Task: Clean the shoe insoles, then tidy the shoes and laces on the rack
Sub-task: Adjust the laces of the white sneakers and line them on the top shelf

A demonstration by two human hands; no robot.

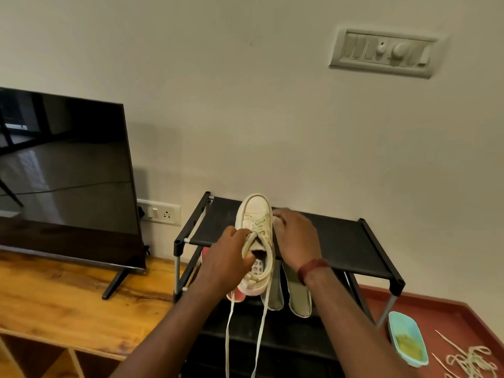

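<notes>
Risk first: could tip the shoe [256, 211] off the rack's [341, 241] top shelf, given the heel jutting past the front edge and only the forward part resting on the fabric; likely on any slackening of the left hand [226, 255]. Could also snag the two laces [230, 323] dangling from the eyelets down past the lower shelf (untied, by the look of it) and drag the shoe down with them. Might knock the insoles [300, 296] just below and to the right of the heel, poking out from under the top shelf. Worth minding the tub [406, 336] too, well apart on the red surface to the right, easily upset by a falling shoe. As for the hands: left gripping the collar, fingers curled into the opening; right hand [297, 236] curled against the shoe's right flank near the eyelets, cannot tell whether gripping or merely touching. Sits left of centre on the top shelf, sole down, upright. Points toe-first at the wall, heel toward the person, with the long axis running front to back, across the shelf's length and roughly square to the front rail.
</notes>
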